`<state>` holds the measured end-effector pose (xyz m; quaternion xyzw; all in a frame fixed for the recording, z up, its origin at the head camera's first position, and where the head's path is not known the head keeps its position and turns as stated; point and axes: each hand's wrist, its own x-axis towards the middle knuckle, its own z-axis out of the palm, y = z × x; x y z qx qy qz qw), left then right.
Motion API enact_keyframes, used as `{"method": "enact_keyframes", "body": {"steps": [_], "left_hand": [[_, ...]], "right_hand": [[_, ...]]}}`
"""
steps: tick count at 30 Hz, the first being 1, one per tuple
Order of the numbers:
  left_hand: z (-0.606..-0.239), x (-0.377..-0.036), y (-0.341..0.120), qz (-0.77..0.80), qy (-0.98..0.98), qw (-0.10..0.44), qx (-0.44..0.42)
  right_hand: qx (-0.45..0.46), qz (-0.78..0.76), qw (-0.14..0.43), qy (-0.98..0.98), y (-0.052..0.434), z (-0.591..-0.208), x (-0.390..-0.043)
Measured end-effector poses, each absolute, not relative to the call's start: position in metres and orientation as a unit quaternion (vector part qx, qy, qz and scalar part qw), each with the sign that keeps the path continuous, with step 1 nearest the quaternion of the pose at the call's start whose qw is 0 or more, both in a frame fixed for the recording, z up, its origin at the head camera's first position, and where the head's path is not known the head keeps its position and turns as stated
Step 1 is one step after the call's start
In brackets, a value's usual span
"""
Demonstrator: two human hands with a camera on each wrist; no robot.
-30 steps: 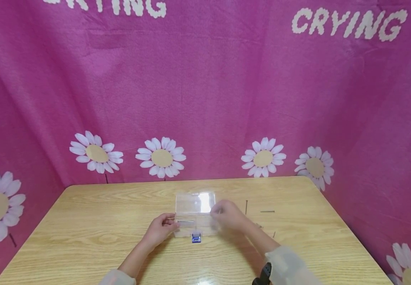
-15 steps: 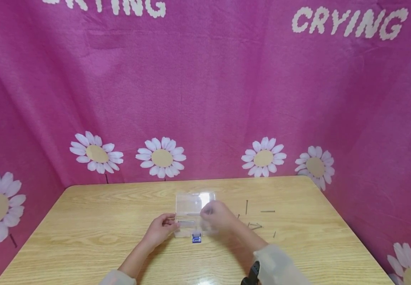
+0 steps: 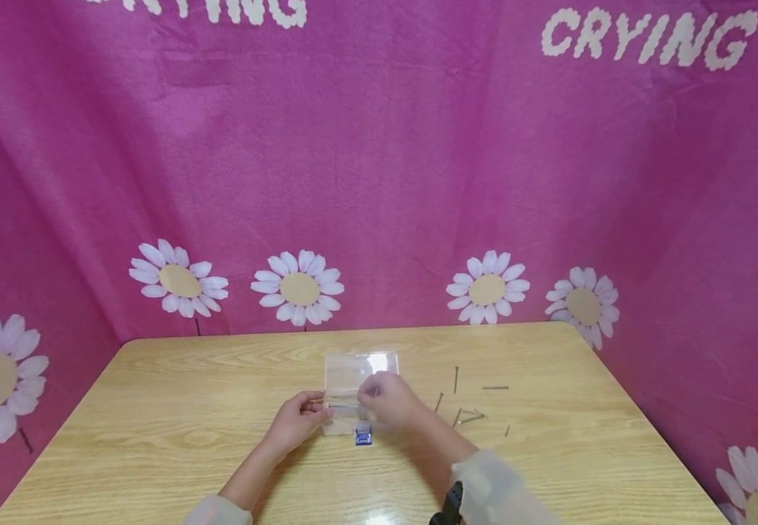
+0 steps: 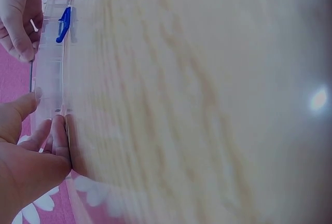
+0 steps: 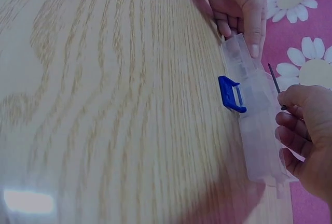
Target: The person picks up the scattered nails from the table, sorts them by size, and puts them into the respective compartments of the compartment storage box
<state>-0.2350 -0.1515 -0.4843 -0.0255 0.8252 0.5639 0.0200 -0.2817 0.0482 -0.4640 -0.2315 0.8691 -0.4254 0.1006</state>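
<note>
A clear plastic compartment box (image 3: 342,372) stands on the table with its lid raised at the back and a blue latch (image 3: 363,437) hanging at its front. My left hand (image 3: 296,421) grips the box's left end, thumb over the rim and fingers against the outside. Over the box, my right hand (image 3: 390,399) pinches a thin dark nail (image 5: 275,78) near its head between thumb and forefinger, the pointed end toward the left hand. The right wrist view shows the other right fingers (image 5: 293,141) loosely curled beside the box.
Several loose nails (image 3: 456,379) lie on the wooden table (image 3: 188,394) to the right of the box. A pink curtain (image 3: 379,182) with white daisies hangs behind and along both sides. The black watch (image 3: 447,504) sits at my right wrist.
My right hand has moved left over the box, carrying the nail toward the left compartments. More of the loose nails now show. The left hand stays at the box's left end.
</note>
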Motion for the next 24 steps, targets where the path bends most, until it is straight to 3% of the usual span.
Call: {"method": "enact_keyframes", "body": {"steps": [24], "left_hand": [[-0.483, -0.234, -0.151, 0.563, 0.826, 0.02, -0.025]], "right_hand": [[-0.241, -0.379, 0.048, 0.892, 0.035, -0.471, -0.284]]}}
